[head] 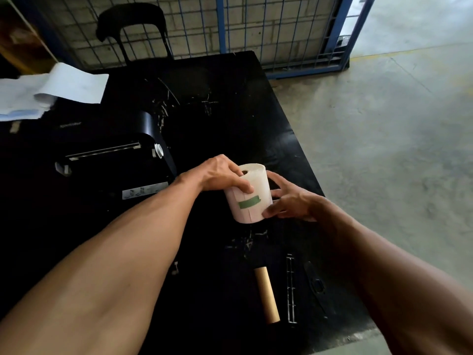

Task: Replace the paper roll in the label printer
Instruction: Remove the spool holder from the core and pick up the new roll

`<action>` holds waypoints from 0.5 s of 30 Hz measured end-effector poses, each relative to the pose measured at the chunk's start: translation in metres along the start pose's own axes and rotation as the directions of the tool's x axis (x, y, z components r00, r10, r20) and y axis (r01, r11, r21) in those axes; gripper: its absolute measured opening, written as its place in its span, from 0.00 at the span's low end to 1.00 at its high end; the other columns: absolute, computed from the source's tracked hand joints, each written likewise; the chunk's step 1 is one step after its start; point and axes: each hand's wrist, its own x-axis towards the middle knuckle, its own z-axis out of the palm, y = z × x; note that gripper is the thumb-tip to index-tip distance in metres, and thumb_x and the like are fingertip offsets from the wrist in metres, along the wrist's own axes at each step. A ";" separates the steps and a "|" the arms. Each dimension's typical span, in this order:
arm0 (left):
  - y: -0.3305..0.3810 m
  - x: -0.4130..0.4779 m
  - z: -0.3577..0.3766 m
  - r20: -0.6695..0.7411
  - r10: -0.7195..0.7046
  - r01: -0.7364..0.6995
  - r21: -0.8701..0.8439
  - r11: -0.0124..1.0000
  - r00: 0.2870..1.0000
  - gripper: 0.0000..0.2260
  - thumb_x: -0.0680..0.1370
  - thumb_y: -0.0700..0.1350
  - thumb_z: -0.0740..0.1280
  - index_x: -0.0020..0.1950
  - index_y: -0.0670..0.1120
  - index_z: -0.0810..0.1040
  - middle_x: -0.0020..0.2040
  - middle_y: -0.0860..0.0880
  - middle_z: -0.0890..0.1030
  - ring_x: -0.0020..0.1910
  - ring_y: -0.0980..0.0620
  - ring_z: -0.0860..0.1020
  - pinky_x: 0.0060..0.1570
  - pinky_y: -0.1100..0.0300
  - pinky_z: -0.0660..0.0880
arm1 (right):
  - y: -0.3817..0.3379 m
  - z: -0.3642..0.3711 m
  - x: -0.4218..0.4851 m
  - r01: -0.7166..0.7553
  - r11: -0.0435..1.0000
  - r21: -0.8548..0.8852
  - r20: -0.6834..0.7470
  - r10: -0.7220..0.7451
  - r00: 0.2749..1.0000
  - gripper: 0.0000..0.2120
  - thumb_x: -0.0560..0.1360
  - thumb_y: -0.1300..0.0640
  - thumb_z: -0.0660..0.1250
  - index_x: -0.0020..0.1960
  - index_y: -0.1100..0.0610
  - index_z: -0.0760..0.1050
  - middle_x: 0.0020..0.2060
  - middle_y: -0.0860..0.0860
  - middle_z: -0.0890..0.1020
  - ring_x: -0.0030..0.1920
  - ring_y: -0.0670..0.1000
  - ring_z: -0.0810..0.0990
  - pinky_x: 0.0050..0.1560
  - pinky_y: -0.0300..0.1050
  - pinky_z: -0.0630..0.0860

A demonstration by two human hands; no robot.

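Both hands grip the paper roll (pixel 249 194) above the black table (pixel 230 98): left hand (pixel 220 174) over its top, right hand (pixel 286 198) against its side. Label printer (pixel 112 155), apparently open, sits left; empty cardboard core (pixel 266 294) lies nearer.

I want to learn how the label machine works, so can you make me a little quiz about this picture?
1. True or false: both hands hold the new paper roll.
2. What colour is the tape strip on that roll?
3. The empty cardboard tube lies: A) inside the printer, B) on the black table near the person, C) on the floor.

Key: 1 true, left hand on top, right hand at the side. 2 green. 3 B.
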 end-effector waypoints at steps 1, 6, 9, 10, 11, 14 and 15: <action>0.003 -0.005 -0.002 0.034 0.013 -0.012 -0.024 1.000 0.999 0.12 0.62 0.58 0.78 0.39 0.53 0.86 0.47 0.52 0.83 0.48 0.52 0.79 0.43 0.59 0.74 | 0.000 -0.002 -0.006 0.017 0.999 0.037 0.039 -0.019 0.999 0.55 0.67 0.73 0.75 0.76 0.32 0.51 0.56 0.56 0.86 0.60 0.60 0.83 0.66 0.64 0.75; 0.023 -0.032 0.002 0.029 0.031 -0.027 -0.113 0.993 0.999 0.18 0.68 0.59 0.74 0.55 0.57 0.78 0.56 0.50 0.79 0.54 0.48 0.77 0.48 0.51 0.75 | 0.008 0.001 -0.037 0.093 0.971 0.221 0.112 -0.120 0.986 0.57 0.64 0.71 0.79 0.68 0.22 0.54 0.61 0.61 0.80 0.53 0.58 0.87 0.50 0.53 0.84; 0.030 -0.051 0.016 -0.031 -0.028 0.022 -0.190 0.982 0.999 0.34 0.65 0.63 0.73 0.67 0.58 0.66 0.59 0.48 0.76 0.57 0.45 0.76 0.55 0.43 0.75 | 0.018 0.012 -0.055 0.132 0.939 0.318 0.070 -0.162 0.984 0.53 0.62 0.67 0.82 0.67 0.24 0.61 0.66 0.62 0.76 0.60 0.64 0.83 0.56 0.63 0.82; 0.032 -0.057 0.021 -0.056 -0.055 0.040 -0.238 0.970 0.997 0.38 0.63 0.64 0.73 0.69 0.55 0.64 0.58 0.47 0.76 0.56 0.45 0.77 0.54 0.44 0.76 | 0.020 0.017 -0.060 0.138 0.928 0.346 0.053 -0.166 0.985 0.52 0.62 0.66 0.82 0.68 0.27 0.61 0.65 0.63 0.76 0.59 0.65 0.83 0.57 0.65 0.82; 0.033 -0.065 0.025 -0.077 -0.068 0.043 -0.288 0.957 0.995 0.38 0.63 0.65 0.73 0.68 0.53 0.66 0.57 0.47 0.77 0.56 0.45 0.78 0.51 0.46 0.77 | 0.023 0.022 -0.066 0.141 0.915 0.377 0.038 -0.168 0.985 0.52 0.61 0.65 0.83 0.68 0.29 0.61 0.64 0.64 0.77 0.58 0.65 0.84 0.57 0.65 0.82; 0.031 -0.088 0.036 -0.076 -0.062 0.018 -0.485 0.874 0.995 0.26 0.68 0.65 0.68 0.57 0.49 0.79 0.52 0.46 0.83 0.56 0.45 0.80 0.47 0.51 0.75 | 0.031 0.036 -0.086 0.171 0.859 0.483 0.009 -0.199 0.980 0.49 0.59 0.65 0.83 0.66 0.32 0.62 0.65 0.64 0.75 0.53 0.66 0.84 0.51 0.61 0.84; 0.027 -0.096 0.039 -0.077 -0.059 0.006 -0.551 0.834 0.995 0.22 0.70 0.62 0.66 0.56 0.49 0.81 0.52 0.47 0.85 0.57 0.45 0.80 0.49 0.50 0.74 | 0.034 0.041 -0.092 0.186 0.832 0.522 0.001 -0.219 0.976 0.48 0.59 0.65 0.83 0.65 0.33 0.62 0.65 0.63 0.75 0.53 0.66 0.84 0.50 0.61 0.84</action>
